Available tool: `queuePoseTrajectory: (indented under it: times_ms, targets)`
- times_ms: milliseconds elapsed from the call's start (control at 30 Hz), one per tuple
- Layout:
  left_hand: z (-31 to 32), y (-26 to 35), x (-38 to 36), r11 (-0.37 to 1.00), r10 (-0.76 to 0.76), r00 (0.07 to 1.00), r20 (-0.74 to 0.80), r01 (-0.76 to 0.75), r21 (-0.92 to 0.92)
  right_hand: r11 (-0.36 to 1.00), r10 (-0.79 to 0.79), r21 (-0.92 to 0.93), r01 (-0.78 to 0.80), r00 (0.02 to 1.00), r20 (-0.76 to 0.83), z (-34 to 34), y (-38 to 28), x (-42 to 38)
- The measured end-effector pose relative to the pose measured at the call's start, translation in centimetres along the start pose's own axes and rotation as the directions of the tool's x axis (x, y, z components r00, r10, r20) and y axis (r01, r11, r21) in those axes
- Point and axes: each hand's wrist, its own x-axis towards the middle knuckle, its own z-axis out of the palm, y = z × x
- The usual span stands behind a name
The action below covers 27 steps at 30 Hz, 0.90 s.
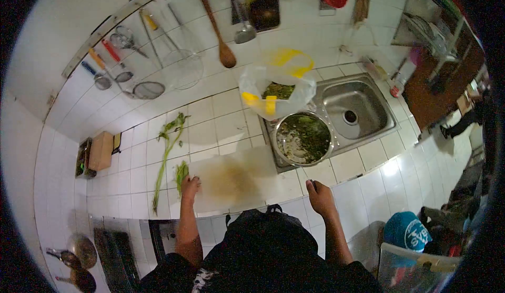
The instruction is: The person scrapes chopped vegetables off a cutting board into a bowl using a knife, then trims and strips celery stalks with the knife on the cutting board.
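Note:
My left hand point(190, 187) is at the left edge of a pale, brown-stained cutting board point(231, 180), its fingers curled; what they grip is hidden. Right beside it lies a short bunch of green stalks point(181, 172). Farther left, a long leafy green stem point(167, 159) rests on the tiles. My right hand point(322, 198) is closed in front of the counter's edge, right of the board, with a small dark thing showing by the thumb that I cannot make out. A metal bowl point(302, 162) of chopped greens stands beyond it, at the sink's left side.
Behind the bowl sits a white and yellow plastic bag point(252, 85) with greens inside. The steel sink point(386, 115) is at the right. Strainers, a wooden spoon point(226, 56) and a spatula point(245, 33) hang on the wall. A brown box point(101, 151) stands far left.

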Motion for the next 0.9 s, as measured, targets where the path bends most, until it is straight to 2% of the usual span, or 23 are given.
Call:
queuePoseTrajectory:
  times_ms: [33,67,100,167,200,267,300,333,400,467,500,533,567,600,667,700,733,800,833,867,900]
  targets:
    - [0.3,-0.1,0.1,0.930,0.243,0.956,-0.164,-0.182,0.318,0.997,-0.068,0.019,0.069,0.997,-0.040,0.5,0.3,-0.1]
    - [0.6,-0.3,0.1,0.734,0.499,0.835,-0.232,-0.265,0.625,0.996,-0.088,0.013,0.089,0.996,-0.029,0.9,0.4,-0.2]
    - [0.8,-0.4,0.2,0.741,0.500,0.829,-0.250,-0.259,0.619,0.994,-0.103,0.015,0.104,0.994,-0.029,1.2,0.6,-0.3]
    - [1.5,-0.3,0.8,0.572,0.681,0.722,-0.122,-0.420,0.705,0.985,-0.172,-0.006,0.172,0.985,-0.008,1.8,0.8,-0.5]
    - [2.3,0.7,0.6,0.575,0.685,0.717,-0.131,-0.422,0.700,0.991,-0.130,-0.038,0.131,0.991,0.020,2.4,1.1,-0.4]
    - [4.4,3.4,-0.2,0.581,0.669,0.740,-0.063,-0.469,0.665,0.992,-0.128,0.014,0.127,0.990,0.067,2.4,-0.1,-1.2]
    - [5.5,4.2,0.3,0.716,0.558,0.827,-0.065,-0.440,0.541,0.995,-0.081,-0.048,0.087,0.990,0.116,2.7,-0.3,-1.2]
    - [6.7,5.2,0.7,0.722,0.557,0.827,-0.074,-0.439,0.535,0.997,-0.045,-0.053,0.055,0.984,0.173,2.7,-0.8,-1.3]
    - [9.3,7.2,1.8,0.681,0.505,0.863,0.003,-0.401,0.612,0.991,-0.089,-0.085,0.105,0.981,0.175,3.4,-0.9,-1.2]
    - [11.7,6.7,5.1,0.585,0.596,0.801,0.053,-0.479,0.654,0.985,-0.130,-0.089,0.149,0.974,0.183,3.8,-1.4,-1.2]
    - [12.9,7.1,5.9,0.600,0.591,0.806,0.037,-0.470,0.647,0.980,-0.122,-0.131,0.148,0.975,0.186,3.9,-1.7,-1.3]
    - [14.2,7.6,6.7,0.520,0.624,0.781,0.020,-0.435,0.735,0.973,-0.117,-0.175,0.150,0.975,0.188,3.9,-2.2,-1.4]
    - [15.2,7.9,7.4,0.438,0.655,0.756,0.005,-0.384,0.813,0.977,-0.128,-0.142,0.159,0.970,0.208,3.8,-2.3,-1.4]
    - [15.8,7.9,8.4,0.462,0.646,0.763,-0.020,-0.370,0.806,0.970,-0.164,-0.147,0.193,0.969,0.187,4.4,-1.8,-1.1]
    - [16.9,7.6,10.3,0.479,0.699,0.716,0.002,-0.470,0.742,0.983,-0.103,-0.128,0.132,0.972,0.211,4.7,-1.7,-1.0]
    - [17.3,9.3,9.1,0.528,0.598,0.801,0.010,-0.404,0.747,0.976,-0.107,-0.160,0.149,0.964,0.245,4.7,-1.9,-0.8]
    - [17.9,9.7,9.4,0.548,0.588,0.809,-0.012,-0.387,0.742,0.972,-0.077,-0.201,0.125,0.971,0.228,5.1,-2.0,-0.6]
    - [18.8,9.6,10.1,0.523,0.629,0.777,0.016,-0.438,0.731,0.963,-0.047,-0.239,0.124,0.951,0.304,5.1,-2.4,-0.1]
    - [19.4,9.2,10.5,0.522,0.737,0.675,-0.030,-0.540,0.660,0.965,-0.072,-0.219,0.145,0.948,0.311,5.3,-2.2,0.3]
    - [20.1,8.9,11.0,0.532,0.730,0.683,-0.039,-0.531,0.659,0.962,-0.070,-0.228,0.149,0.945,0.321,5.4,-2.3,0.8]
    - [20.7,9.2,10.9,0.468,0.789,0.614,-0.033,-0.564,0.681,0.952,-0.106,-0.238,0.192,0.938,0.330,5.5,-2.4,1.2]
